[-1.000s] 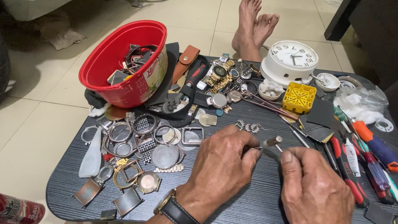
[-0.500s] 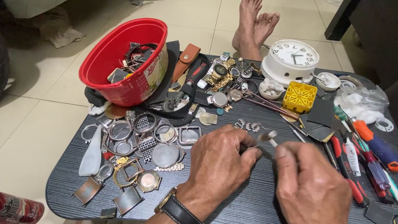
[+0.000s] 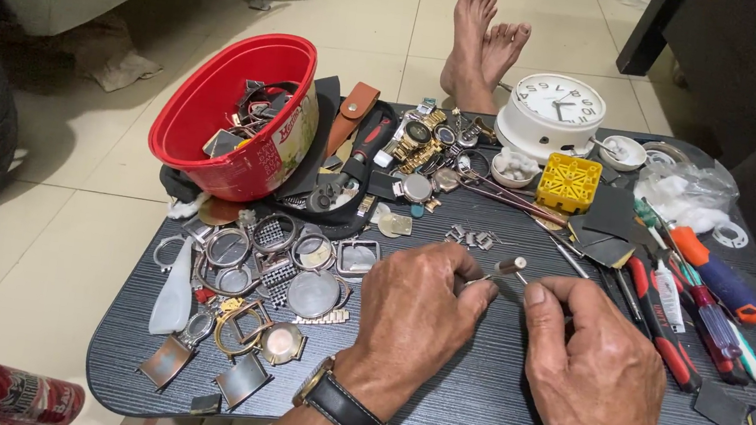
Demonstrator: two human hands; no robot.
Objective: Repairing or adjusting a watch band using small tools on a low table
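My left hand (image 3: pixel 414 308) rests on a low dark table (image 3: pixel 468 416), fingers curled, pinching a thin metal pin that ends in a small cylindrical tool head (image 3: pixel 513 267). A watch with a black strap (image 3: pixel 344 408) is on that wrist. My right hand (image 3: pixel 595 364) sits just to the right, thumb and fingers closed on the same small tool near its tip. Both hands meet at the table's middle. What lies under the fingers is hidden.
Several watch cases and metal parts (image 3: pixel 264 275) lie left. A red bowl (image 3: pixel 236 113) of watch parts stands at the back left. A white clock (image 3: pixel 556 109), yellow box (image 3: pixel 569 181), screwdrivers and pliers (image 3: pixel 703 301) are right. Bare feet (image 3: pixel 481 38) rest beyond. A can (image 3: pixel 14 394) lies on the floor.
My hands have drawn slightly closer together around the small tool, and the tool's head has shifted a little to the right. Everything else on the table is unmoved.
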